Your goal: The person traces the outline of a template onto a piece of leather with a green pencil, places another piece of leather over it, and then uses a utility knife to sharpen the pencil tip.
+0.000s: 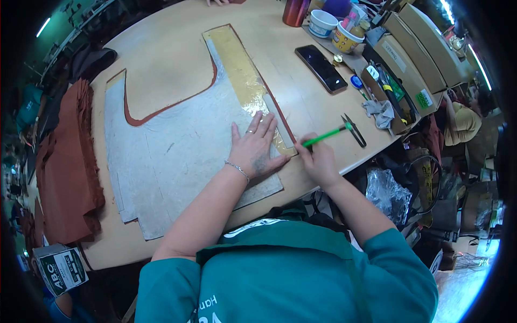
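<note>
A large grey-white pattern piece (pixel 167 151) with a deep U-shaped cutout lies flat on the table. Reddish-brown leather (pixel 278 112) shows as a thin border along its right edge and round the cutout. A shiny yellow strip (pixel 239 75) runs down the pattern's right arm. My left hand (pixel 255 148) presses flat on the lower end of that strip, fingers spread. Just beyond the pattern's lower right corner, my right hand (pixel 320 164) grips a green pen (pixel 325 136), its lower end near the leather edge; the tip is hidden. Small black thread snips (pixel 354 132) lie right of the pen.
Stacked reddish-brown leather (pixel 69 167) covers the table's left side. A phone (pixel 321 68), white tubs (pixel 323 23), a red bottle (pixel 295 12) and a box of tools (pixel 392 98) stand or lie at the right. Another person's hand (pixel 218 2) rests at the far edge.
</note>
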A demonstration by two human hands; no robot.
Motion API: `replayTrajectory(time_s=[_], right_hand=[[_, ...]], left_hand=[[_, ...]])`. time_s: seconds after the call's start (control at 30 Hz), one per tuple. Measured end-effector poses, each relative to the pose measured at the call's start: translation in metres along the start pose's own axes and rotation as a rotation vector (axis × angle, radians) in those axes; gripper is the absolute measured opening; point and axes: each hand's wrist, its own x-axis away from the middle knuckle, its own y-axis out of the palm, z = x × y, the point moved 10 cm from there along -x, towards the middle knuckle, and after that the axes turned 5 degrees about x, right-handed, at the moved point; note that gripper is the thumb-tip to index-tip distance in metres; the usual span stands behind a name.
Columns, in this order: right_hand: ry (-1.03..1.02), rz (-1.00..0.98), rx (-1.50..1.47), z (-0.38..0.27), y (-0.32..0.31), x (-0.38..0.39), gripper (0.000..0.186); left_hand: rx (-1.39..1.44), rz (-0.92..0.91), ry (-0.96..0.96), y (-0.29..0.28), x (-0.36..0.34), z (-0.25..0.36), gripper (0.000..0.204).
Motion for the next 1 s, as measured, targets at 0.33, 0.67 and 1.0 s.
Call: replayTrajectory(time_s=[0.33,0.67,1.0], right_hand=[[0.026,0.024,0.19,0.003,0.011,-0.025,0.015],[-0.112,0.247,0.117,-0.012,0.004,-0.075,0.019],[0.065,-0.127,-0.089,-0.032,-0.035,0.006,0.015]], left_hand=[[0.018,0.01,-0.003,0.002,0.004,-0.002,0.087],[0.013,0.046,0.016,-0.003,-0.002,0.008,0.085],[0.156,0.234,0.065,-0.027,0.021,-0.006,0.058]])
